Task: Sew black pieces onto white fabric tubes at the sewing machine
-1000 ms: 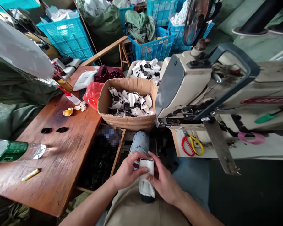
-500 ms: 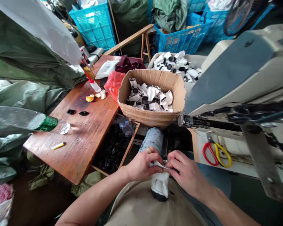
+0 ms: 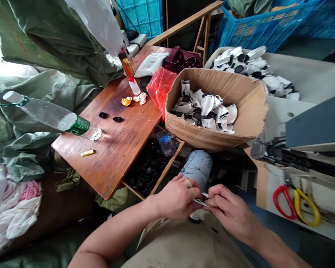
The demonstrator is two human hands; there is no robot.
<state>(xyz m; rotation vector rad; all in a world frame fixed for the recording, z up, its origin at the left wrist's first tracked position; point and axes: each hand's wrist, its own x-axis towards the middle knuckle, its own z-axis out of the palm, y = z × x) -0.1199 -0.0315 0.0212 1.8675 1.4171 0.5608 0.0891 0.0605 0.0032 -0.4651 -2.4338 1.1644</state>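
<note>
My left hand [image 3: 180, 196], with a ring on one finger, pinches the edge of a small white fabric piece [image 3: 197, 214] over my lap. From the other side my right hand [image 3: 229, 209] grips the same edge, so a thin fold stretches between the two sets of fingertips. Below the fingers the piece shows a black end, mostly hidden by the left hand and lap. Just beyond the hands is a blue-grey cylinder [image 3: 198, 167] with dark thread-like lines. Similar white-and-black pieces [image 3: 209, 108] fill a cardboard box [image 3: 212, 141] in front of me.
A wooden table [image 3: 111, 137] at left carries a plastic bottle [image 3: 72, 123], a lighter [image 3: 87, 152] and two small black pieces. Under it, an open drawer [image 3: 167, 169] holds black items. Scissors [image 3: 286, 203] lie at right beside a machine [image 3: 318, 123]. A grey tub [image 3: 323, 70] stands behind.
The view has swung left, so the table, box and scissors appear farther right. Both hands still grip the fabric piece; its black end, plainly visible before, is now mostly covered.
</note>
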